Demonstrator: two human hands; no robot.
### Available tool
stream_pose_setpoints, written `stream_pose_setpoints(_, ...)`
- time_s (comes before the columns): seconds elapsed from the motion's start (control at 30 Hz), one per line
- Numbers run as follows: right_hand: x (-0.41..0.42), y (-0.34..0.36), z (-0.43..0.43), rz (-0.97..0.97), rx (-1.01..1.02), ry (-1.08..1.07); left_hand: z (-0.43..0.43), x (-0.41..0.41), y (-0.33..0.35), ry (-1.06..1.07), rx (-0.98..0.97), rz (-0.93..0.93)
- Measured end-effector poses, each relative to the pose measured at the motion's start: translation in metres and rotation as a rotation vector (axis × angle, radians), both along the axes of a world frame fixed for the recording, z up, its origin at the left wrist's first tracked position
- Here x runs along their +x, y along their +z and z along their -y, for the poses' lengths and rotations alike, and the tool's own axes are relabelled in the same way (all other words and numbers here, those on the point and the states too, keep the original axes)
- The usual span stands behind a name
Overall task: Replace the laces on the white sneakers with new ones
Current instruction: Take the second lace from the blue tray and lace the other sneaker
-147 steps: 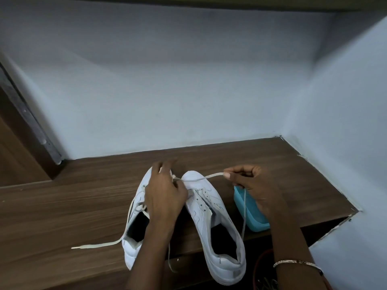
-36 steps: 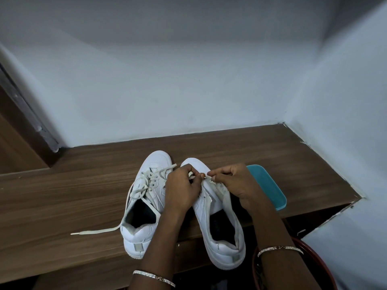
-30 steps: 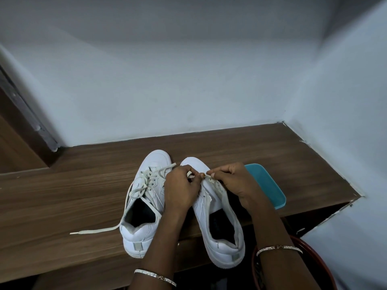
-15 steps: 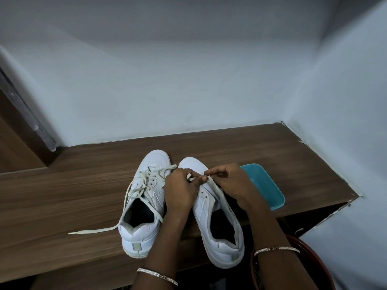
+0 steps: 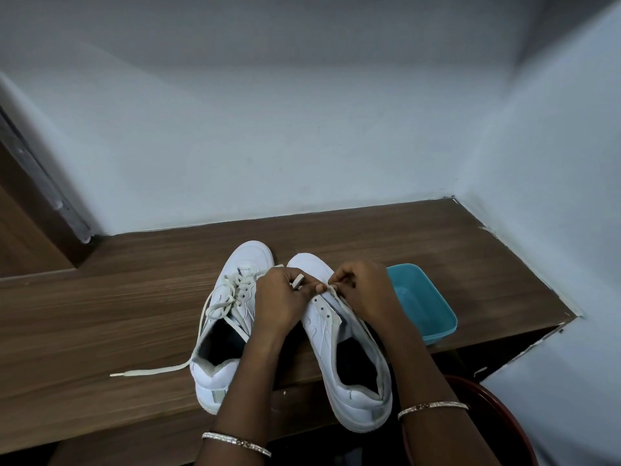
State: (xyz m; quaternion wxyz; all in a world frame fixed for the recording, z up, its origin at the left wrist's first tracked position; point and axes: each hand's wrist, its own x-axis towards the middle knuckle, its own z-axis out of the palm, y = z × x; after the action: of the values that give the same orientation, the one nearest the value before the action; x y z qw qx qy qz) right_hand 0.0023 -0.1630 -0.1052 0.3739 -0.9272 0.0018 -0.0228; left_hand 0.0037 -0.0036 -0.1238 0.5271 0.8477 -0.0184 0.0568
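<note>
My left hand (image 5: 282, 297) and right hand (image 5: 366, 294) each pinch the lace (image 5: 298, 281) over the right sneaker (image 5: 317, 334), whose heel hangs past the front edge of the counter (image 5: 134, 314). If I pull too hard, the sneaker may slide off, or the lace end may slip from my pinch.

no legible writing

no text, brand, number or sign could be read anywhere in the head view. the left sneaker (image 5: 215, 381) carried a small grey tab at its heel, and the right sneaker (image 5: 322, 334) had a similar one. both tabs were too small and blurred to tell whether they bore any mark.
</note>
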Motion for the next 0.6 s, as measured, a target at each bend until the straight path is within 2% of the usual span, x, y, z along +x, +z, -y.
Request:
stream_pose_setpoints(0.23, -0.002, 0.002, -0.005, 0.029, -0.105, 0.038, 0.0, -0.002, 0.001, -0.003, 0.017, 0.037)
stream_pose_setpoints(0.43, -0.001, 0.004, 0.002, 0.092, 0.04, -0.149, 0.001, -0.001, 0.006, 0.015, 0.13, 0.075)
stream_pose_setpoints(0.5, 0.002, 0.005, 0.004, 0.066, 0.344, -0.259, -0.004, -0.002, 0.008, -0.017, 0.126, 0.049)
stream_pose_setpoints(0.6, 0.0, 0.016, 0.007, -0.042, 1.023, -0.344, -0.015, -0.001, 0.011, -0.055, 0.159, -0.022)
